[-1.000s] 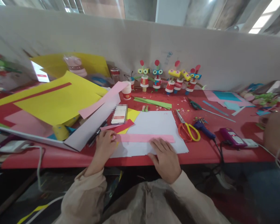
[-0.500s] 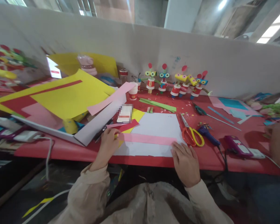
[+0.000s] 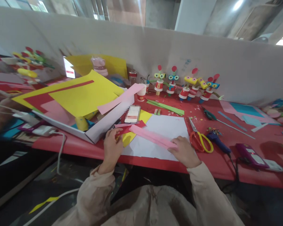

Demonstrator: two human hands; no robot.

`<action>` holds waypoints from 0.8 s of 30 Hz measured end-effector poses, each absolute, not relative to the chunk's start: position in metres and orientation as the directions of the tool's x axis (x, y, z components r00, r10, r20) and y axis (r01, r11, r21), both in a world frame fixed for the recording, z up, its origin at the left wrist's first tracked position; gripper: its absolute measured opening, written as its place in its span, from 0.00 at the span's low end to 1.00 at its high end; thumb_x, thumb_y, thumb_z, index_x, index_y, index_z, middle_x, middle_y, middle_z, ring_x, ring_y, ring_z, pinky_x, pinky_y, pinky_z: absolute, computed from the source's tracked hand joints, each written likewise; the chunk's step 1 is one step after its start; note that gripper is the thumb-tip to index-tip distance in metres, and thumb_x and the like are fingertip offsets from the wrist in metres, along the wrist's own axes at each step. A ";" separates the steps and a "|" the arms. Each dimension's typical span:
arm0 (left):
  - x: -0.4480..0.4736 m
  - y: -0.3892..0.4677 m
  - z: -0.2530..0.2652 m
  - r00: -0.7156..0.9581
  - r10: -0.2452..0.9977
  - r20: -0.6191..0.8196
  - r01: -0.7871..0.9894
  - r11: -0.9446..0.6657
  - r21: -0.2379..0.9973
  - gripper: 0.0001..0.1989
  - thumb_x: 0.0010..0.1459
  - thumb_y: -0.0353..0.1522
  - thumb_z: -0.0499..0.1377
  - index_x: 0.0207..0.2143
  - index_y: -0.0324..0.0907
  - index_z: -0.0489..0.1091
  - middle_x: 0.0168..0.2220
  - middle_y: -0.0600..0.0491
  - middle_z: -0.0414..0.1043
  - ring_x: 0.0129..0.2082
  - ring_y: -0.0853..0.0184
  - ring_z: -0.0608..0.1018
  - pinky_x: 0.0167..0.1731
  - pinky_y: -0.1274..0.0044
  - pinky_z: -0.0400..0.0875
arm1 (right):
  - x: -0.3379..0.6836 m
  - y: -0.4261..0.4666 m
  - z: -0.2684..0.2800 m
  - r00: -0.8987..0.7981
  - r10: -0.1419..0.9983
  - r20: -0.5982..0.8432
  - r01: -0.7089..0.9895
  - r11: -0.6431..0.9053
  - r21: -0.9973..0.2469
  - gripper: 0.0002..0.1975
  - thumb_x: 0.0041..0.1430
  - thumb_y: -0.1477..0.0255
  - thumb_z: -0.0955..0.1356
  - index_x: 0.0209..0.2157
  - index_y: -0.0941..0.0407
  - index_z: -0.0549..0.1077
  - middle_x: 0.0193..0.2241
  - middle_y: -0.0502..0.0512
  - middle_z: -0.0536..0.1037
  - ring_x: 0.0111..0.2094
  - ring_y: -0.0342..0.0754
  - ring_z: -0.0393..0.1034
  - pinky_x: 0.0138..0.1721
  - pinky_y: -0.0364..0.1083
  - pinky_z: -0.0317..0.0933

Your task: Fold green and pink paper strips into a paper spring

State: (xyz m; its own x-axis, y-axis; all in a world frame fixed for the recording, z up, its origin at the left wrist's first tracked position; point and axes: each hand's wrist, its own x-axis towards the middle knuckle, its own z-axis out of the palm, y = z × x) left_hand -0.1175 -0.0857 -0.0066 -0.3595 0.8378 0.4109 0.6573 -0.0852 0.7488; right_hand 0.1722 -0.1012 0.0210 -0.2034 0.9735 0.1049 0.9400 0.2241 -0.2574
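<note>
Scissors (image 3: 198, 133) and box (image 3: 103, 127) flank white paper (image 3: 171, 128); right hand (image 3: 185, 152) pinches pink strip (image 3: 153, 137), grip of left hand (image 3: 113, 147) unclear

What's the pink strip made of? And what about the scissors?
The pink strip looks like matte paper or thin card: it's flat, thin and not shiny. The scissors seem to have metal blades, since they're grey and slightly shiny. Their handles are probably smooth plastic, going by the bright orange and yellow.
</note>
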 end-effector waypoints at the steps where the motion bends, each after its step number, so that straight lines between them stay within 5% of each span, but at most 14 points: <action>1: -0.117 -0.089 -0.004 -0.388 0.817 0.427 0.653 -0.083 0.753 0.12 0.50 0.27 0.52 0.39 0.42 0.67 0.39 0.49 0.67 0.38 0.64 0.72 0.38 0.73 0.69 | 0.176 -0.104 0.023 -0.211 0.969 0.126 0.916 0.241 -0.320 0.07 0.53 0.68 0.66 0.32 0.56 0.73 0.32 0.56 0.72 0.37 0.51 0.64 0.39 0.47 0.56; 6: -0.085 -0.114 0.014 -0.465 0.772 0.433 0.578 -0.105 0.809 0.09 0.55 0.33 0.52 0.37 0.41 0.67 0.39 0.48 0.70 0.37 0.65 0.72 0.39 0.72 0.68 | 0.174 -0.128 0.027 0.024 0.984 0.177 0.666 0.116 -0.737 0.11 0.55 0.63 0.64 0.26 0.56 0.69 0.21 0.48 0.67 0.24 0.43 0.61 0.27 0.42 0.55; 9: -0.048 -0.128 0.023 -0.152 0.963 0.221 0.420 -0.139 0.897 0.12 0.55 0.35 0.53 0.41 0.43 0.68 0.39 0.49 0.73 0.37 0.65 0.73 0.39 0.72 0.68 | 0.147 -0.147 0.018 0.102 0.989 0.105 0.347 0.063 -0.936 0.13 0.56 0.61 0.63 0.26 0.56 0.67 0.22 0.48 0.68 0.24 0.43 0.61 0.25 0.41 0.57; 13: -0.016 -0.131 0.029 0.110 0.990 0.082 0.263 -0.109 0.959 0.16 0.54 0.32 0.52 0.45 0.41 0.68 0.32 0.51 0.74 0.32 0.67 0.74 0.34 0.76 0.68 | 0.109 -0.166 0.002 -0.017 1.000 -0.005 0.125 -0.003 -0.992 0.13 0.53 0.60 0.66 0.27 0.57 0.69 0.22 0.50 0.71 0.24 0.44 0.65 0.27 0.43 0.62; 20: -0.031 -0.114 0.040 0.270 0.963 0.004 0.401 -0.116 0.909 0.14 0.54 0.34 0.52 0.41 0.41 0.72 0.27 0.54 0.74 0.27 0.67 0.74 0.29 0.77 0.67 | 0.089 -0.159 0.004 -0.160 0.969 -0.188 -0.112 -0.208 -0.972 0.17 0.54 0.58 0.65 0.31 0.59 0.72 0.22 0.53 0.75 0.24 0.47 0.71 0.28 0.46 0.67; 24: -0.042 -0.101 0.048 0.205 0.974 0.100 0.682 -0.215 0.699 0.13 0.54 0.30 0.51 0.35 0.44 0.75 0.35 0.51 0.77 0.35 0.63 0.76 0.35 0.75 0.67 | 0.084 -0.159 0.014 -0.188 0.974 -0.126 0.074 -0.114 -0.991 0.15 0.57 0.62 0.63 0.28 0.58 0.73 0.21 0.52 0.75 0.21 0.45 0.70 0.24 0.43 0.64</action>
